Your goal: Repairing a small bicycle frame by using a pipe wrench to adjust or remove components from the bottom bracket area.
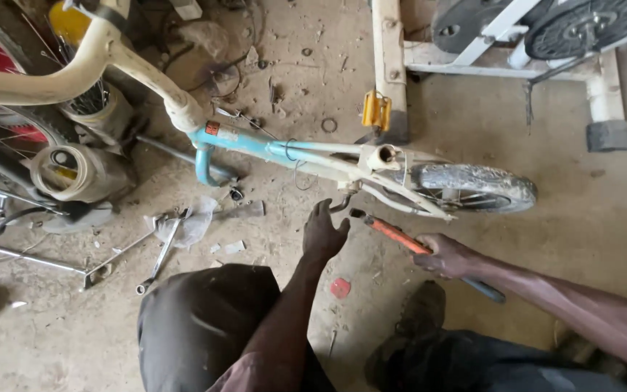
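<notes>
The small bicycle [342, 161] lies on the dirt floor [473, 247], 1 wheel on; right hand [448, 254] has its grip pressed around a wrench [400, 238] near the crank [342, 199]; left hand [324, 234], fingers spread, reaches there; work looks unfinished.

Chipped painted metal bicycle frame [270, 149]

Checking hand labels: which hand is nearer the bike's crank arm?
Left. The left hand reaches just below the crank arm, nearly touching. The right hand sits farther right, gripping the orange-handled tool.
</notes>
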